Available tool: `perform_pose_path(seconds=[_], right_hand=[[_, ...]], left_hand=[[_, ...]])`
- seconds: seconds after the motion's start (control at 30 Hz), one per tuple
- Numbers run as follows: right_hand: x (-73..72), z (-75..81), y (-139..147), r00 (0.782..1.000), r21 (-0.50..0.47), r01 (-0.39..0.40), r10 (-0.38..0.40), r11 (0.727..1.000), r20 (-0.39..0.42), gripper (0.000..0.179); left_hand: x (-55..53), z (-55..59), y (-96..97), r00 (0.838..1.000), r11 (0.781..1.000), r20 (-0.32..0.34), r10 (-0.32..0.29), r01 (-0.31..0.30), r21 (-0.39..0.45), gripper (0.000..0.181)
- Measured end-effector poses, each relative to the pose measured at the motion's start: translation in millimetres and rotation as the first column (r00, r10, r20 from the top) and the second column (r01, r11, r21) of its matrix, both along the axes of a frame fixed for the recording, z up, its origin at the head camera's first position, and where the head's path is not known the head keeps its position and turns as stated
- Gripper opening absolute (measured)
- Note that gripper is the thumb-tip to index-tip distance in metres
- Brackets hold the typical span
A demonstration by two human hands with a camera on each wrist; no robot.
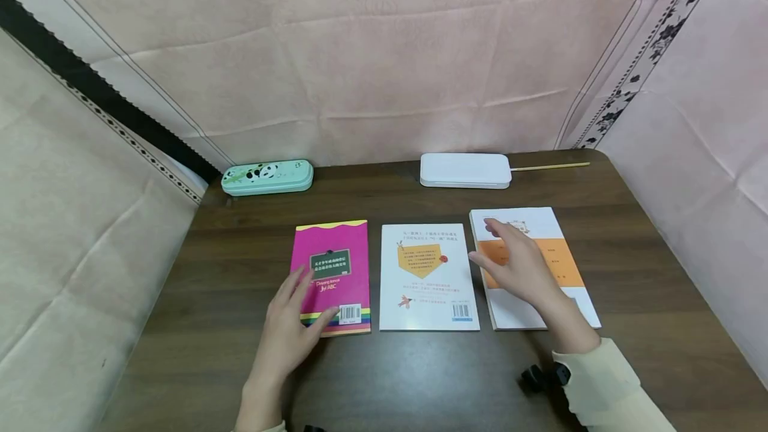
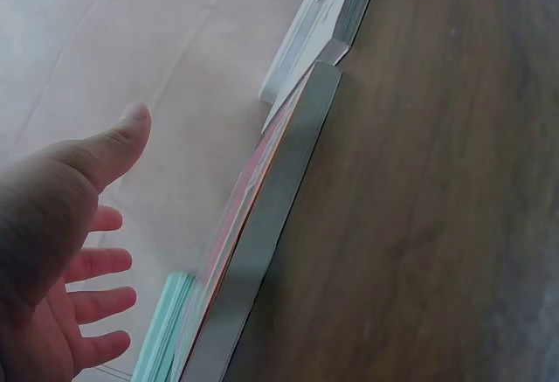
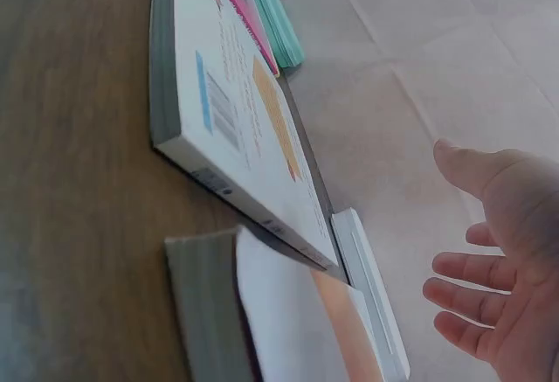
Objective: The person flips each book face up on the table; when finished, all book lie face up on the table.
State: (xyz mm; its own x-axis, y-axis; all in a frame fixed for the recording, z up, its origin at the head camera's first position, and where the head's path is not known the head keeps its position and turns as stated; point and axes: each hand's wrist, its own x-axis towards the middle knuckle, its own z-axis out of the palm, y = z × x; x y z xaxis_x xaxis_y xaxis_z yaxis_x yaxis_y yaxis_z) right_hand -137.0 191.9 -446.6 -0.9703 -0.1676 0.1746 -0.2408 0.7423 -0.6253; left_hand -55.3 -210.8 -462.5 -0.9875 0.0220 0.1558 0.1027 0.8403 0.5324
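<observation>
Three books lie in a row on the brown table. My left hand [image 1: 287, 332], fingers spread, hovers over the lower left of the pink book [image 1: 330, 239]; its thumb and fingers hold nothing in the left wrist view. In the middle is a white book [image 1: 420, 305] with a yellow-orange label and a barcode. My right hand [image 1: 519, 265] is above the white book with an orange band [image 1: 561, 262], thumb pointing toward the middle book. Seen in the right wrist view, that hand's fingers are apart and grasp nothing.
Along the table's back edge stand a mint-green pencil case [image 1: 267, 179] with a panda picture and a white case [image 1: 465, 171]. A thin yellowish stick [image 1: 549, 167] extends right from the white case. Pale cloth [image 1: 384, 72] hangs behind and at both sides.
</observation>
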Motion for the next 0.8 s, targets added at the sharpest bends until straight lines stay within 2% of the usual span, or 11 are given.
perform_pose_path(seconds=[0.47, 0.8], right_hand=[[-20.0, -0.3, -21, 0.996, -0.046, -0.080, 0.082, 0.996, 0.031, 0.072], [-36.3, -13.4, -48, 0.977, -0.097, -0.149, 0.162, 0.984, 0.136, 0.068]], left_hand=[[5.5, -11.9, -16.8, 0.997, 0.999, 0.075, 0.021, -0.025, 0.040, 0.088], [7.7, -14.6, -22.2, 0.987, 0.998, 0.156, 0.036, -0.045, 0.051, 0.094]])
